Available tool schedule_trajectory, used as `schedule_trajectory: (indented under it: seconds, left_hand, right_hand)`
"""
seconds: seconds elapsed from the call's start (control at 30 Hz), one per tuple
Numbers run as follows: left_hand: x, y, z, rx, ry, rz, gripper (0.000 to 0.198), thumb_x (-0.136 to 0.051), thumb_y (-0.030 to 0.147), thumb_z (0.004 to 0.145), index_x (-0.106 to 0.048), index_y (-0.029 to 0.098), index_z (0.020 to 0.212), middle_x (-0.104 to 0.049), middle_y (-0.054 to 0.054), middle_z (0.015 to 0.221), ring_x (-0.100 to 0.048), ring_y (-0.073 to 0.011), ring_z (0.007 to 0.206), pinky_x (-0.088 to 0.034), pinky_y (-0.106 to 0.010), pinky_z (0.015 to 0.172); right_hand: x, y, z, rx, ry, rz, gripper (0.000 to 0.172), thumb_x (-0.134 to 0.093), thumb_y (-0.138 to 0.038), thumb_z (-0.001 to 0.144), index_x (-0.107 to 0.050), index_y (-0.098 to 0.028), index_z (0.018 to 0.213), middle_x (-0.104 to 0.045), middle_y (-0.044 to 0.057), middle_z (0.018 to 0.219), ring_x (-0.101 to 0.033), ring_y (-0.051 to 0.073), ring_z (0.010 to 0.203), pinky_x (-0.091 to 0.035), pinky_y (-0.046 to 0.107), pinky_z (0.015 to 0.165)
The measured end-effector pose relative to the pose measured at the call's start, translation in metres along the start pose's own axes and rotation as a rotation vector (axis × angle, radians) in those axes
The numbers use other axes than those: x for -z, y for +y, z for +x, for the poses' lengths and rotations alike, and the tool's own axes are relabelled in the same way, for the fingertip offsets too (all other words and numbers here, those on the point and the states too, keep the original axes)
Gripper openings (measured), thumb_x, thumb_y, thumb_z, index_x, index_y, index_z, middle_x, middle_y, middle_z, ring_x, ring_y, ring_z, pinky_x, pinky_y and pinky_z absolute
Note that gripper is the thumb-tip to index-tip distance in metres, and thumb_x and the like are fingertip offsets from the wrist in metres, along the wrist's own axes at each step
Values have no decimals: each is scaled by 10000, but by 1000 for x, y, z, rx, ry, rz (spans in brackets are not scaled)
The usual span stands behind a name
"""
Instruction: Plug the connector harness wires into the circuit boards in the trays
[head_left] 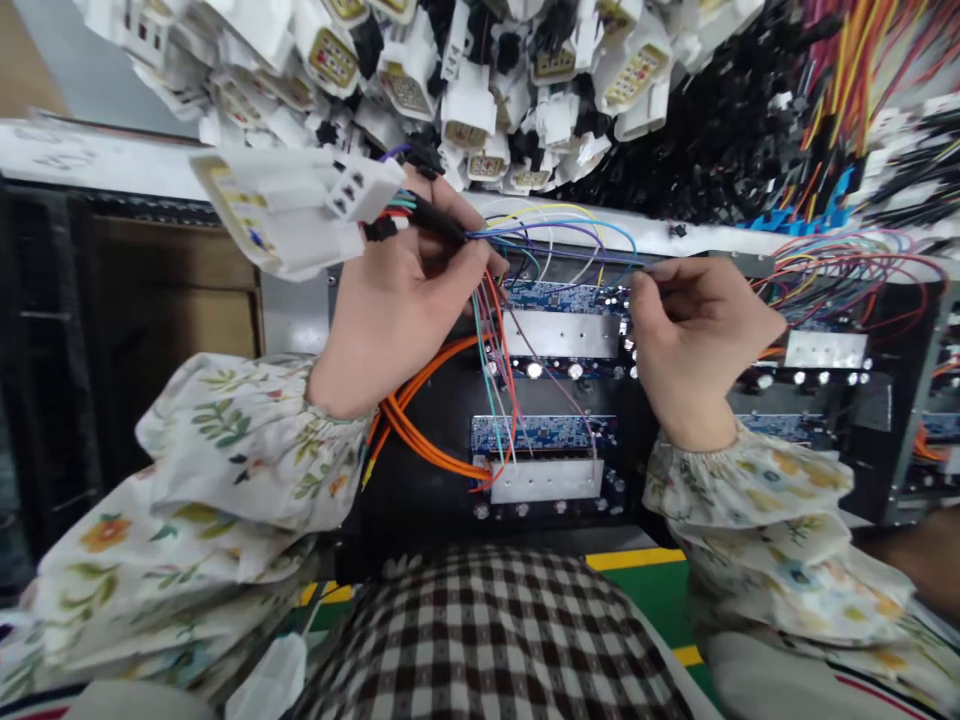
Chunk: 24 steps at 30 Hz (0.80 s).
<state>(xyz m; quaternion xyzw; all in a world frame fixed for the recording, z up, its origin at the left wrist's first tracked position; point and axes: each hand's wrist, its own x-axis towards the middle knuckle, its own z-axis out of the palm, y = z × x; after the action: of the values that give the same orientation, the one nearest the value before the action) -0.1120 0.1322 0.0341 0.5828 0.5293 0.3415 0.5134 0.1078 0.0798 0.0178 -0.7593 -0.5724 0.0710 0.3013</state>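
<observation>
My left hand point(401, 310) is closed around a wiring harness at the end of its black sleeve point(435, 216). A white multi-pin connector point(289, 212) hangs from the harness to the left of that hand. Thin coloured wires fan out from the sleeve, some arching right and others drooping down. At the right, my right hand point(701, 330) pinches with thumb and forefinger, apparently on the end of a blue wire point(551, 232). Below the wires, an upper circuit board point(555, 296) carries a silver metal plate point(562, 335).
White connectors point(469, 105) pile up along the back, beside many black parts point(720, 130). A lower circuit board point(540, 434) and thick orange cables point(420, 425) lie nearer me. More coloured wires point(855, 275) bunch at the right, and an arm point(926, 560) shows at the right edge.
</observation>
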Motion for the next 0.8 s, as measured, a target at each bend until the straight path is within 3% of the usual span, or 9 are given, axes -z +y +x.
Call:
schedule_trajectory:
  seconds: [0.17, 0.43, 0.6, 0.8]
  left_hand:
    - [-4, -1, -1, 9, -13, -62, 118, -576, 217, 869, -487, 198, 944, -702, 5, 840, -693, -142, 731, -565, -207, 576]
    - [-9, -17, 7, 105, 38, -21, 113, -575, 297, 870, -571, 184, 859, -717, -30, 864, -698, -151, 676, -575, -219, 544]
    - [-8, -13, 5, 46, 27, -100, 77, -583, 242, 863, -533, 197, 901, -710, -11, 847, -698, -145, 694, -562, -198, 527]
    - [-9, -8, 3, 87, 61, -137, 77, -568, 200, 863, -516, 174, 913, -706, -1, 831, -690, -130, 691, -564, -191, 544]
  right_hand:
    - [0, 5, -2, 63, 28, -2, 187, -545, -382, 846, -615, -210, 866, -629, 30, 756, -592, 159, 626, -430, 310, 573]
    - [-7, 11, 1, 29, -83, -24, 147, -563, -336, 825, -615, -198, 823, -637, 22, 734, -563, 128, 568, -422, 289, 548]
    - [-5, 10, 1, 33, -87, 6, 133, -575, -321, 819, -616, -196, 837, -631, 23, 723, -558, 129, 561, -417, 291, 540]
    - [-4, 3, -3, 50, -119, 61, 58, -608, -246, 749, -616, -190, 756, -613, -9, 649, -503, 90, 486, -381, 250, 480]
